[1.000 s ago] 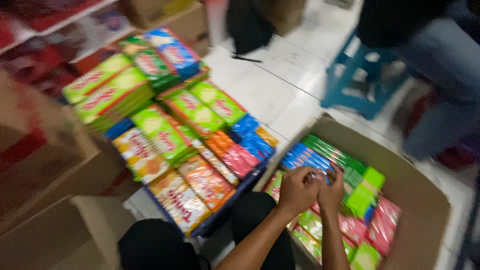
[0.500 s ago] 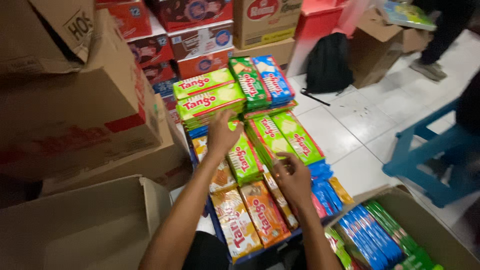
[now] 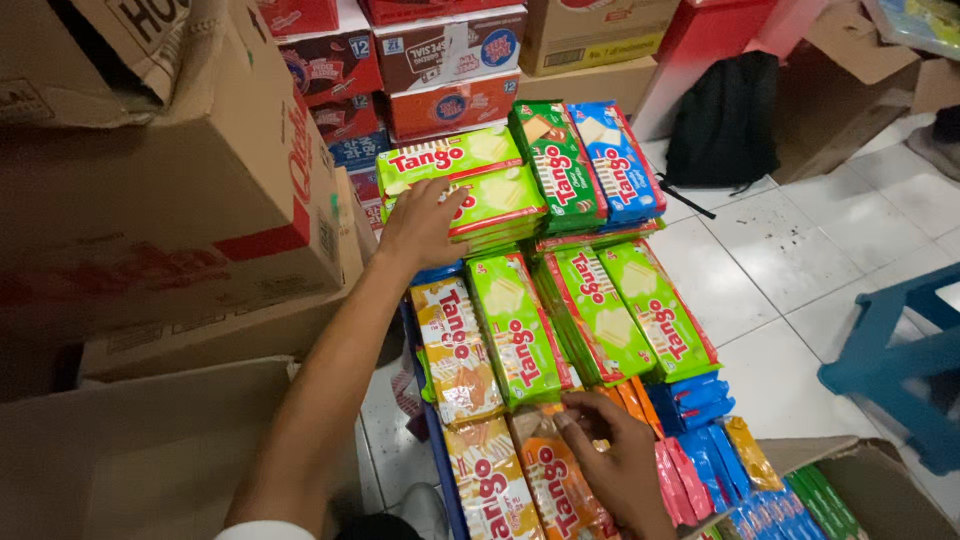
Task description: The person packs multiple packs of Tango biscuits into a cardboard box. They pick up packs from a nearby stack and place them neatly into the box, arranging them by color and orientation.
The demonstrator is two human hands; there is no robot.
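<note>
Flat snack packs lie in stacked rows on the floor. My left hand (image 3: 425, 225) is stretched forward and rests with spread fingers on a stack of light green packs (image 3: 455, 185) at the back left. My right hand (image 3: 610, 455) is lower down, its fingertips on the orange packs (image 3: 560, 480) at the near end, next to upright pink packs (image 3: 680, 480) and blue packs (image 3: 715, 455). Between the hands lie light green packs (image 3: 515, 325) and yellow-brown packs (image 3: 455, 345). Neither hand lifts anything.
Large brown cartons (image 3: 150, 200) stand at the left, red and white boxes (image 3: 440, 60) at the back. A black backpack (image 3: 725, 120) leans at the back right. A blue stool (image 3: 900, 360) stands on the white tiles, and an open carton (image 3: 870, 490) of packs sits at lower right.
My view swung from the open carton at the right over to the stacked rows. My left hand reached forward onto the back green stack; my right hand came down onto the orange packs.
</note>
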